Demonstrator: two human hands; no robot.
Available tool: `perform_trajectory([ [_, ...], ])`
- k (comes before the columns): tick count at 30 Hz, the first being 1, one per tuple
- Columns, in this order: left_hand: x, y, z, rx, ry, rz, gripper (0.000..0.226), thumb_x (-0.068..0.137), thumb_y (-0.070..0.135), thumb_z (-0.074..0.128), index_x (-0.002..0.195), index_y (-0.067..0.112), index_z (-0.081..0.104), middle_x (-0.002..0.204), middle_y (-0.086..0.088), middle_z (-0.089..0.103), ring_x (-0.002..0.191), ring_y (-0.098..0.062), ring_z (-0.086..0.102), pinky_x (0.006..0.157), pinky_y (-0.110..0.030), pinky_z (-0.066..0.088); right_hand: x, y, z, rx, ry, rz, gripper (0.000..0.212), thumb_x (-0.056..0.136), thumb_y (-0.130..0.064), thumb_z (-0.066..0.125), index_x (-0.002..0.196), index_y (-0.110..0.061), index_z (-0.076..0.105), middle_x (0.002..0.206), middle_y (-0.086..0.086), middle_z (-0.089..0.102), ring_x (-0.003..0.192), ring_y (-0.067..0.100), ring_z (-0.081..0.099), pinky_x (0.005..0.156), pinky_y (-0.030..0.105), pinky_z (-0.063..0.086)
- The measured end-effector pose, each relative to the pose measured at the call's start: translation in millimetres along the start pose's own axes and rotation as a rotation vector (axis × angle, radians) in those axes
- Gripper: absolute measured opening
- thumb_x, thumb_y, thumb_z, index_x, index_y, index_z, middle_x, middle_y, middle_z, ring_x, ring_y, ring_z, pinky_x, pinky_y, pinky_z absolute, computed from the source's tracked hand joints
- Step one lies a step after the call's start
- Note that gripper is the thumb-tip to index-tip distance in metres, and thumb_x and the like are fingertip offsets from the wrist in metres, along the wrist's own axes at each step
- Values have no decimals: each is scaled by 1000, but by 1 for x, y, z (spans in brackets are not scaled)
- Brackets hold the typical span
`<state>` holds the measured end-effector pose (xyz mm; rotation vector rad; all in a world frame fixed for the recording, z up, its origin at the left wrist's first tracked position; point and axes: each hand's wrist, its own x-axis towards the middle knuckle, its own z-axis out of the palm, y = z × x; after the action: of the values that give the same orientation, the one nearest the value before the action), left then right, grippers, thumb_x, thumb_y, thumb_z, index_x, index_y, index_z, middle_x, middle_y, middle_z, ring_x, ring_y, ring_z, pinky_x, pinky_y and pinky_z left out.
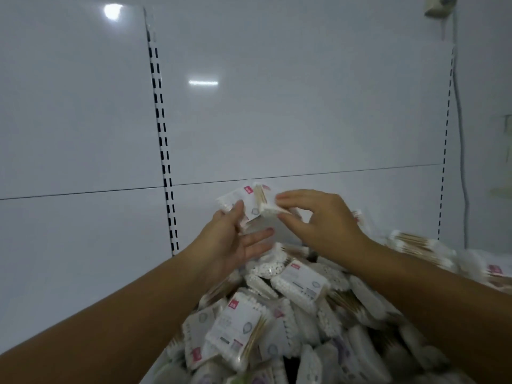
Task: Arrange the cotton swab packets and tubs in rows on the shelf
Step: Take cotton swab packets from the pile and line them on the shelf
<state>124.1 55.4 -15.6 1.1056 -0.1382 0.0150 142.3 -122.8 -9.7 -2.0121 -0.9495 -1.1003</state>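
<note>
1. The right hand (318, 220) pinches the fluffy white end of the held packet (249, 199). One finger is on top and the thumb is below. Its other fingers curl loosely.
2. The left hand (235, 239) holds the other side of that packet. Its thumb presses on the front, and its long fingers (260, 234) lie almost straight under it.
3. The held packet is up in the air between the two hands, and it is tilted. It has a white label with a small red square, and thin wooden sticks show inside. It looks blurry, so I cannot tell if it is one packet or two together.
4. Right under the hands sits a big pile of packets (291, 314). They lie every which way, and some lean on each other.
5. Behind the hands is the white back wall (304, 106) of the shelf.
6. To the left of the grip, a rail with black slots (163, 151) runs up the wall.
7. Far to the right of the grip there is a second rail (446, 139), with a grey cable (461, 134) hanging just beside it.
</note>
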Motion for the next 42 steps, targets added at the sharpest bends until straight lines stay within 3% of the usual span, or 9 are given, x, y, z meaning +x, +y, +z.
perform_trajectory([
  [2,1,-9,9,-63,-114,-43,55,89,43,55,131,7,51,119,-22,65,97,-33,69,66,-39,59,-6,-8,9,-55,-107,-32,26,84,-17,71,110,-13,72,118,-1,67,110,15,59,98,31,44],
  [6,8,-19,-1,-30,25,55,41,93,11,57,132,-1,48,111,-24,67,89,-32,72,63,-32,58,-16,-7,2,72,-252,84,33,87,-26,67,119,-20,67,123,-7,64,109,3,56,99,27,45],
  [10,7,-13,-15,-29,55,60,30,92,9,57,120,-1,55,95,-20,73,79,-29,73,58,-32,59,-34,-2,-16,-134,-559,235,55,69,-66,65,113,-33,64,111,-17,61,98,0,54,87,27,48],
  [13,1,-5,-22,-23,70,35,26,90,9,58,114,-1,57,90,-19,74,77,-29,73,60,-33,60,-48,-4,-14,-348,-778,193,53,71,-54,70,118,-32,61,115,-16,58,103,6,53,86,27,46],
  [19,-13,7,-40,14,107,41,47,76,10,67,121,-1,56,98,-21,72,82,-30,73,60,-31,59,-41,-12,-16,-2,-373,166,23,75,-25,63,91,-40,72,80,-16,72,71,4,64,67,34,54],
  [23,-37,22,-64,18,141,93,51,72,15,70,120,3,57,99,-19,73,81,-28,73,59,-29,58,-31,-38,-12,213,-171,94,48,78,-8,67,85,-56,66,87,-29,69,82,-3,66,71,17,53],
  [27,-77,37,-90,-32,162,116,51,74,21,69,121,5,58,101,-18,72,84,-27,72,62,-30,59,-14,-84,16,169,-34,-71,36,81,-8,72,109,-30,69,111,-29,62,106,-11,55,88,8,45],
  [33,-177,67,-159,-195,129,191,53,84,36,61,128,8,58,121,-19,65,103,-29,67,77,-36,58,3,-201,108,-8,-124,-574,33,70,-8,81,102,-11,75,112,2,70,102,24,66,86,44,52],
  [42,-397,107,-327,-266,462,382,59,72,-3,62,129,3,52,117,-24,66,99,-35,68,70,-37,60,-28,-419,248,535,-344,-340,37,88,-26,62,125,-25,60,129,-17,56,114,1,54,95,23,47],
])
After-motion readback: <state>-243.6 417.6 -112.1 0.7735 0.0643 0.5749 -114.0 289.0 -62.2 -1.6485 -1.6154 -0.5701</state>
